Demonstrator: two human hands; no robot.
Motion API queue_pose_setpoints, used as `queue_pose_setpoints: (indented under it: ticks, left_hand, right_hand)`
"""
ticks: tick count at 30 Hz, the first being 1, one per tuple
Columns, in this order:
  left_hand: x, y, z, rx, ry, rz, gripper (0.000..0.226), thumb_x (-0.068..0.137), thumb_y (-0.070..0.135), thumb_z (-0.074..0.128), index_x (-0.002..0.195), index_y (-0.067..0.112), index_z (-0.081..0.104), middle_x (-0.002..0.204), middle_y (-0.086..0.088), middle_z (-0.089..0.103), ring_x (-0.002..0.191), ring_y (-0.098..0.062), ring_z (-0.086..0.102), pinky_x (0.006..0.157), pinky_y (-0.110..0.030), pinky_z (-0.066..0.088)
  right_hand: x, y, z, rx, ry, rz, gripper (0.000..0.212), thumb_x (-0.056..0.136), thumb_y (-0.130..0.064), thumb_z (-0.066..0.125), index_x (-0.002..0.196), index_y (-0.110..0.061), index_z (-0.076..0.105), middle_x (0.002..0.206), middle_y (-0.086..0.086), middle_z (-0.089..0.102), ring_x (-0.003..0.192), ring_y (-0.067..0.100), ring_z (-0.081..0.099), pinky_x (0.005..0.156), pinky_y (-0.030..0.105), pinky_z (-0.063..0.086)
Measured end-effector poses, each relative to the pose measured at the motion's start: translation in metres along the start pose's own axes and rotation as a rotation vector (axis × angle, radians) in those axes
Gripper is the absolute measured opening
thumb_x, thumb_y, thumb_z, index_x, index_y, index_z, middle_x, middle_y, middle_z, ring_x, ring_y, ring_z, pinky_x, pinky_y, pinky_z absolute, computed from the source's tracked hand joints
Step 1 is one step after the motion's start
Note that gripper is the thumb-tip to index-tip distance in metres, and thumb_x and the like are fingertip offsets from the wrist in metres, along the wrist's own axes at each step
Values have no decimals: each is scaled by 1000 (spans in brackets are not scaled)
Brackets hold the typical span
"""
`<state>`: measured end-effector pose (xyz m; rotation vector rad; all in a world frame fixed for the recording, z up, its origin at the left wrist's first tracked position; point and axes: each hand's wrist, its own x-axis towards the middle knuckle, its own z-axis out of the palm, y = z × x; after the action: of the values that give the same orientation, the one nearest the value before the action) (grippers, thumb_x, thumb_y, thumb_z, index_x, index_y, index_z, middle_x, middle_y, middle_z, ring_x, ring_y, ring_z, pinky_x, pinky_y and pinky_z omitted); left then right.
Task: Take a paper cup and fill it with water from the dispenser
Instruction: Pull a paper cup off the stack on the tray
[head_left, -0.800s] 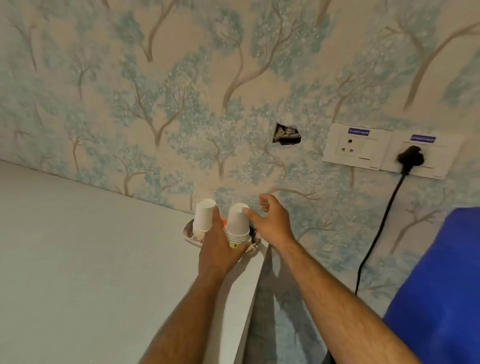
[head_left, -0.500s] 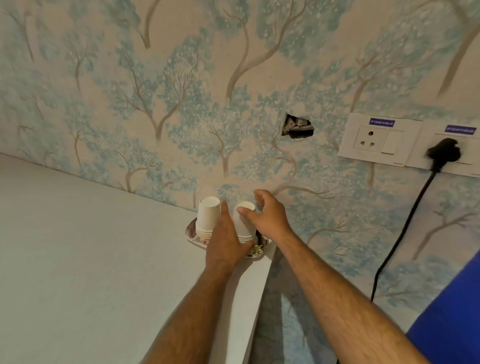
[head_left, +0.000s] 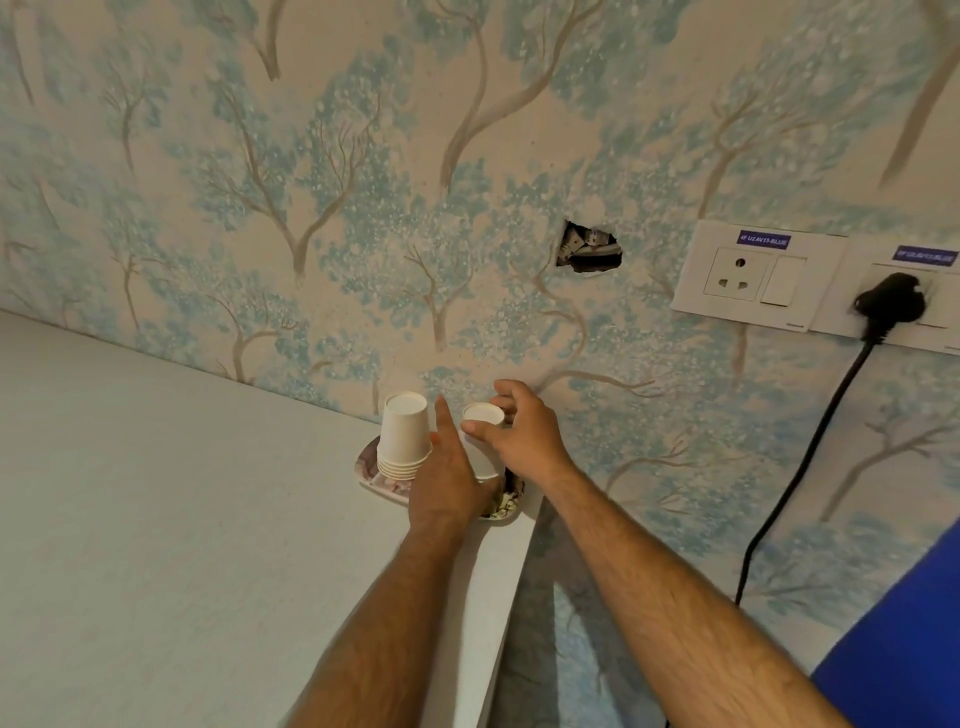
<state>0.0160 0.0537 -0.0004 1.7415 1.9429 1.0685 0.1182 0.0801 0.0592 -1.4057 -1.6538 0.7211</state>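
Note:
Two stacks of upside-down white paper cups stand on a small patterned plate at the counter's far right corner. The left stack is untouched. My right hand pinches the top cup of the right stack with thumb and fingers near its upturned base. My left hand wraps around the lower part of that same stack, index finger pointing up between the two stacks. The lower cups are hidden behind my left hand. No dispenser is in view.
The pale counter ends at a right edge just past the plate. Tree-patterned wallpaper rises behind, with a ragged hole. Two wall sockets sit at the right, a black plug and cord hanging down. A blue object fills the lower right corner.
My right hand has tightened its pinch on the top cup of the right stack. My left hand stays on the lower cups. The view has shifted slightly left.

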Motion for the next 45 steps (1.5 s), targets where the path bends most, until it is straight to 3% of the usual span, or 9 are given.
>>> queue_pose_setpoints:
  ticks: [10,17,22,27,31,36,41,43,45]
  left_hand:
    - [2,7,-2,-8,-43,-11,126,81,41,81,158,20,-16,149,-10,51,128,-28,58,101,-43,51]
    - [-2,4,-2,-24,-13,24,131,78,41,83,157,21,-20,146,-10,54,127,-28,59,104,-45,49]
    - [-10,7,-6,-66,42,60,129,78,50,81,158,19,-15,151,-12,48,134,-30,52,107,-48,45]
    - [-21,11,-13,-92,101,122,117,85,40,76,159,20,-12,156,-10,43,139,-28,46,110,-46,42]
    - [-35,23,-22,-367,217,189,101,85,43,74,160,26,8,158,-7,39,142,-23,42,115,-49,40]
    - [-51,50,-40,-837,145,240,109,70,63,73,157,23,22,149,-2,48,133,-6,50,113,-40,45]
    - [-70,72,-43,-825,116,277,95,70,53,81,150,29,35,129,10,60,118,2,58,104,-28,50]
    - [-78,74,-41,-778,133,290,88,71,51,80,148,29,41,124,23,56,114,12,54,101,-19,46]
    - [-87,74,-39,-738,119,312,89,71,51,81,148,27,43,128,21,55,116,10,52,102,-17,43]
  right_hand:
    - [3,-4,-2,17,-39,-23,73,80,-25,80,143,-22,43,136,2,60,113,14,56,92,23,44]
    - [7,-13,-13,67,6,-46,69,81,-25,79,141,-22,45,133,1,61,116,17,58,98,27,47]
    - [-1,-22,-23,168,131,-110,63,81,-21,79,137,-21,51,128,0,64,110,12,59,86,16,44]
    - [-17,-38,-36,342,395,-168,54,81,-21,78,130,-21,55,121,-4,65,108,13,62,93,29,51]
    - [-37,-50,-49,829,447,-10,46,86,-18,73,129,-16,55,118,1,65,110,20,63,86,36,56]
    - [-79,-47,-54,1367,162,355,45,92,-36,63,127,-8,58,115,15,63,107,30,62,89,42,53]
    - [-121,-36,-50,1354,96,484,42,94,-46,57,109,-8,65,103,16,67,92,29,67,79,41,56]
    - [-134,-29,-50,1277,100,505,41,95,-46,54,111,-10,66,108,16,68,91,29,68,71,39,57]
    - [-146,-17,-51,1122,175,457,37,99,-38,52,123,-12,62,112,15,68,91,27,67,70,37,57]
